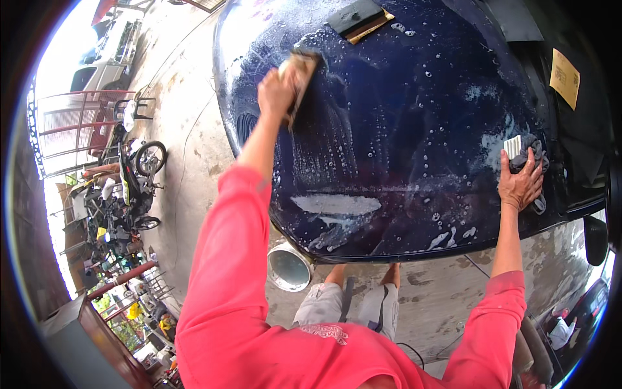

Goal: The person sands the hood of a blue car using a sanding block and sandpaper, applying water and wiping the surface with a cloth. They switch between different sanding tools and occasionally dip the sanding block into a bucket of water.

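Note:
My left hand is closed around a sanding block with a tan face, slightly blurred, pressed on the wet dark blue car hood. Water runs down the paint below it. At the hood's right side, my right hand rests with its fingers curved over a bunched grey cloth. A small white ribbed block sticks up by its fingertips. Farther up the hood lies a dark block on a piece of tan sandpaper.
A white bucket of water stands on the floor by the hood's near left edge. Another tan sheet lies near the windshield. The side mirror juts out at right. Parked motorcycles stand at left.

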### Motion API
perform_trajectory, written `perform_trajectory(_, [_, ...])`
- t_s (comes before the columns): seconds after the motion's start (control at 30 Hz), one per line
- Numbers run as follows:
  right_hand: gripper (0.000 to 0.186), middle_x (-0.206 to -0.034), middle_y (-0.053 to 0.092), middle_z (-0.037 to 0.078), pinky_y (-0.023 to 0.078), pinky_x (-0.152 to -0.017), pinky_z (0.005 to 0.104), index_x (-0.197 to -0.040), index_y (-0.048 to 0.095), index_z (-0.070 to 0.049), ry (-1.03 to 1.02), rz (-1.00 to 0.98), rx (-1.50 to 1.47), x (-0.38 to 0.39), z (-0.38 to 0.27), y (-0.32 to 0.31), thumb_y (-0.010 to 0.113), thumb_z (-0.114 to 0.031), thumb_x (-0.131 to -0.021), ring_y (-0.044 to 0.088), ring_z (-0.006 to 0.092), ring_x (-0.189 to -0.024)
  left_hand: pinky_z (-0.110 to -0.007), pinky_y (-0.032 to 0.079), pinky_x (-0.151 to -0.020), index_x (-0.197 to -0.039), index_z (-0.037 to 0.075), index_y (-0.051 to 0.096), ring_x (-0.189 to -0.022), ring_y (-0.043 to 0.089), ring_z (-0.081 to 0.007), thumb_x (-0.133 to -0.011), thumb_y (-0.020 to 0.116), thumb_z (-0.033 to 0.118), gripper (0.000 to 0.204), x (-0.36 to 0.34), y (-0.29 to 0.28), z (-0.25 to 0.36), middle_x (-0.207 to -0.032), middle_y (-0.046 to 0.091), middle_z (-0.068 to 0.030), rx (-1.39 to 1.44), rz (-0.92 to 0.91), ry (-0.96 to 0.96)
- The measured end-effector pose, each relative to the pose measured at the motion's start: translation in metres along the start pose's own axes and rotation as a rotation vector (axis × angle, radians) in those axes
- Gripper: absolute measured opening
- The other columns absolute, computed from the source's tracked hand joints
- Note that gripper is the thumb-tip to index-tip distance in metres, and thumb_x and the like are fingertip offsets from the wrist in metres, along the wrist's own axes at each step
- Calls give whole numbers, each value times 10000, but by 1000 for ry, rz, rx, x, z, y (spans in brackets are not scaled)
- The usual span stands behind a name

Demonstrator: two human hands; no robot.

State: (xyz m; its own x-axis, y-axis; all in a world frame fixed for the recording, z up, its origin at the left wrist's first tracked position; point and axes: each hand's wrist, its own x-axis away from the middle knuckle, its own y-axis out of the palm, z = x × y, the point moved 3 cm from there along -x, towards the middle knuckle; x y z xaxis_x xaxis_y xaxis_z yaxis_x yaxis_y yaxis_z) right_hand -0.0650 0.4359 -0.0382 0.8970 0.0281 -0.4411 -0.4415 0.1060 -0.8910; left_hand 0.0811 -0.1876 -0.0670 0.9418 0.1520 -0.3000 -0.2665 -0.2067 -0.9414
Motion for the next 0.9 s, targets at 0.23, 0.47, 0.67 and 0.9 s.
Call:
perform_trajectory(0.23, [862, -1653, 487, 114, 397, -1191, 597, -1574, 519, -338, 51, -85, 52, -7, -7, -1, 594, -882, -908, 512, 430, -1455, -542, 568, -609, -1037, 17, 649, -704, 705, -475, -1079, 639, 359, 344, 75, -56, 75, -824, 711, -210, 404, -9, -318])
perform_trajectory(0.47, [865, -1662, 481, 105, 400, -1191, 590, -1584, 513, -341, 40, -44, 46, -5, -4, 8, 590, -879, -912, 516, 423, -1449, -520, 614, -718, -1090, 43, 709, -817, 770, -436, -1019, 695, 507, 470, 52, -33, 54, -880, 750, -266, 318, -81, -108])
perform_trajectory(0.67, [855, -1661, 482, 99, 405, -1191, 585, -1580, 517, -338, 52, -51, 42, -3, 0, 11, 592, -871, -916, 519, 422, -1449, -591, 593, -840, -1072, -22, 709, -970, 737, -530, -1078, 566, 565, 604, -118, 29, -35, -1020, 749, -335, 308, -94, -525])
perform_trajectory(0.9, [843, -1667, 472, 93, 414, -1174, 601, -1577, 515, -338, 57, -66, 47, -8, -9, -2, 571, -872, -927, 523, 433, -1435, -503, 612, -630, -1098, 4, 638, -746, 763, -474, -988, 747, 438, 461, 180, -88, 122, -785, 719, -301, 690, -185, -414])
